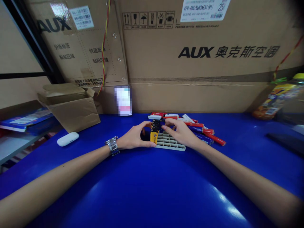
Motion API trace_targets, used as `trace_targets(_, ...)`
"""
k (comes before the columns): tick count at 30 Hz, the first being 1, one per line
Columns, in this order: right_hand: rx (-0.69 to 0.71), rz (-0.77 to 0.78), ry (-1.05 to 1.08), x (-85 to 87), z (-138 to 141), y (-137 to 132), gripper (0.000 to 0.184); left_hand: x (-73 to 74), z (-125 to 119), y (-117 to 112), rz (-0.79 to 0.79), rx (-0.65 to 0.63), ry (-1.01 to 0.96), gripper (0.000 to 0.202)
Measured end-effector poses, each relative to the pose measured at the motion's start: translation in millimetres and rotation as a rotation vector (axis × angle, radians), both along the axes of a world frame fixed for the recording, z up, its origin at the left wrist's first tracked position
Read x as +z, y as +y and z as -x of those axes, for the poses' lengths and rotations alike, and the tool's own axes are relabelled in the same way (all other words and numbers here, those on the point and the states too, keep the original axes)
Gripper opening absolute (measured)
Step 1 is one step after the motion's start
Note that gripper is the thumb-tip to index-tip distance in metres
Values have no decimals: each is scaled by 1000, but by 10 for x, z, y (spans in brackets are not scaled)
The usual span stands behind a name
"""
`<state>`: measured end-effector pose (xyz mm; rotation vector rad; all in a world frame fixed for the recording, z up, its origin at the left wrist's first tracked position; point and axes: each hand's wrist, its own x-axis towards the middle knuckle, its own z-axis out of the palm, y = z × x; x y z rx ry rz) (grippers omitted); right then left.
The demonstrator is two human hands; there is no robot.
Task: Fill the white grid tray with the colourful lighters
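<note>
On the blue worktop (152, 190), both forearms are stretched forward and brought together at one pale gridded tray (171, 146). The left hand (133, 137) is turned inward, its fingers curved in a wide C about the tray's left end, the thumb tip set at the near corner; how firmly anything is gripped there cannot be told. The right hand (184, 131) is angled inward over the tray, and one dark lighter (161, 123) is pinched between its nearly closed fingers. One yellow lighter (154, 137) is stood in the near left corner of the tray, long axis vertical, black top upward; at least three such tops are seen lined up there. Beyond and right of the tray, red, white and blue loose lighters (198, 125) are laid on their sides, too overlapped to be counted; the nearest red one is pointed toward the near right. One phone (123, 101), one white case (67, 139) and one open carton (76, 110) are placed leftward.
</note>
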<state>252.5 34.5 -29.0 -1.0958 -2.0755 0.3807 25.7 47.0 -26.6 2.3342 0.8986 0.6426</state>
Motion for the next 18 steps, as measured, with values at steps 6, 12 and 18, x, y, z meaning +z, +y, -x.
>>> trace_targets(6, -183, -89, -153, 179, -154, -27, 35, 5, -1, 2, 79, -38, -37, 74)
trace_targets(12, -487, -158, -703, 351, -511, -38, 22, 8, -7, 16, 76, 62, -47, 78)
trace_targets(18, -516, -86, -1049, 300, -482, -80, 26, -20, -10, 40, 63, 154, -40, 82)
